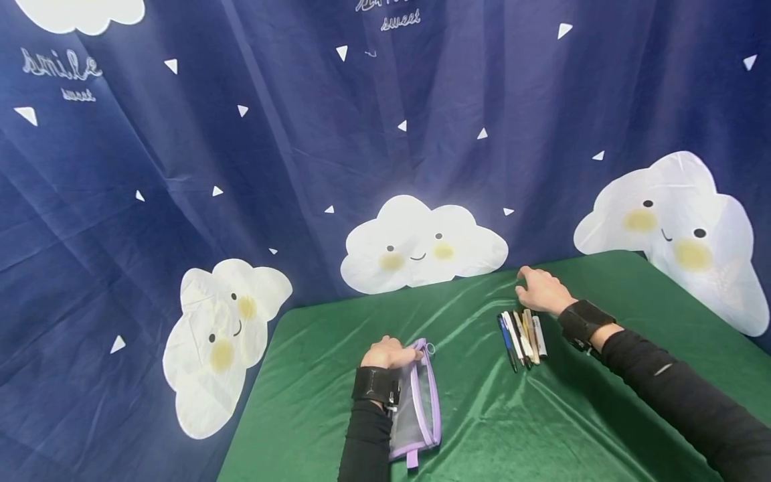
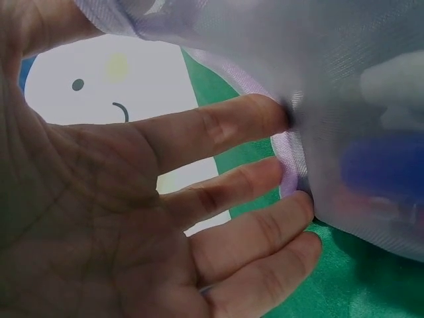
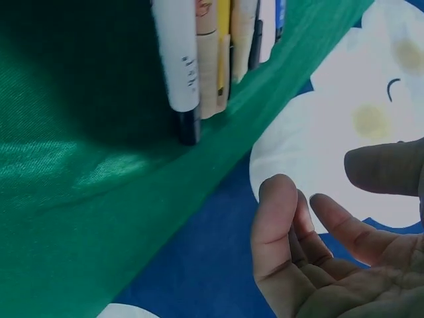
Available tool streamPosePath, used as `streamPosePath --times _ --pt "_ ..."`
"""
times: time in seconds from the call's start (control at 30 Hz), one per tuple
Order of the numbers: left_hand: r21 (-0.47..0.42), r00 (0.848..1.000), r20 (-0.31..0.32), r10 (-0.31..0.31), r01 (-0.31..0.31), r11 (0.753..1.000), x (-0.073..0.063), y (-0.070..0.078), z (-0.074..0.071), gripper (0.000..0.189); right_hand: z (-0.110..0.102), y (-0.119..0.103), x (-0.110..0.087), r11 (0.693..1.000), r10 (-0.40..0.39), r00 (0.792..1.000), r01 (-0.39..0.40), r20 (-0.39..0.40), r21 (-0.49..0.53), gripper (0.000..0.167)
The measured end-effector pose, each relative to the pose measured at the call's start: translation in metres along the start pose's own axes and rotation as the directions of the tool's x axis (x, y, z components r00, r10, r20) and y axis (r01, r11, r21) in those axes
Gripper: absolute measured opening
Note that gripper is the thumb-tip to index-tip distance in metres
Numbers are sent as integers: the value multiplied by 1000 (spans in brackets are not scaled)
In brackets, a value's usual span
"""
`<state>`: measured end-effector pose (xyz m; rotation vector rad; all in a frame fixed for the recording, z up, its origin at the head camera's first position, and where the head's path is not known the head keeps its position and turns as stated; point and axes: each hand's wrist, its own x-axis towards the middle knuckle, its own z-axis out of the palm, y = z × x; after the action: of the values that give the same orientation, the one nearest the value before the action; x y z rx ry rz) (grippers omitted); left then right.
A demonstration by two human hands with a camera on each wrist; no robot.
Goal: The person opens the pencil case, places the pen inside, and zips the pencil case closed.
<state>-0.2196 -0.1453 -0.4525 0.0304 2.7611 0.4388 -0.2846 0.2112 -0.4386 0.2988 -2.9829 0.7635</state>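
Observation:
A mesh zip pouch with lilac trim lies on the left part of the table. My left hand grips it by its far end. In the left wrist view the thumb goes behind the pouch's upper edge, and the fingertips press its lilac border. Something blue shows blurred through the grey mesh. To the right, a row of pens lies side by side, among them a white marker with a dark cap. Just beyond them my right hand hovers with loosely bent fingers, holding nothing.
Green cloth with soft wrinkles covers the table. A dark blue curtain printed with smiling clouds hangs right behind its far edge. A small ring is at the pouch's zip end.

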Motion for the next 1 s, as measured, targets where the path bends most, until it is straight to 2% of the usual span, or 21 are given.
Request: streamPosePath --times 0.27,0.83,1.0 --pt "7 1000 -4 -1 1 1000 -1 0 0 77 1 10 3 999 23 1000 -23 9 -25 44" --pt "2 1000 0 -4 4 1000 -5 3 -2 76 8 29 10 996 86 987 -82 133 -37 46" --pt "2 1000 -2 -4 4 1000 -5 3 -2 76 11 33 12 994 91 983 -79 161 -78 41"
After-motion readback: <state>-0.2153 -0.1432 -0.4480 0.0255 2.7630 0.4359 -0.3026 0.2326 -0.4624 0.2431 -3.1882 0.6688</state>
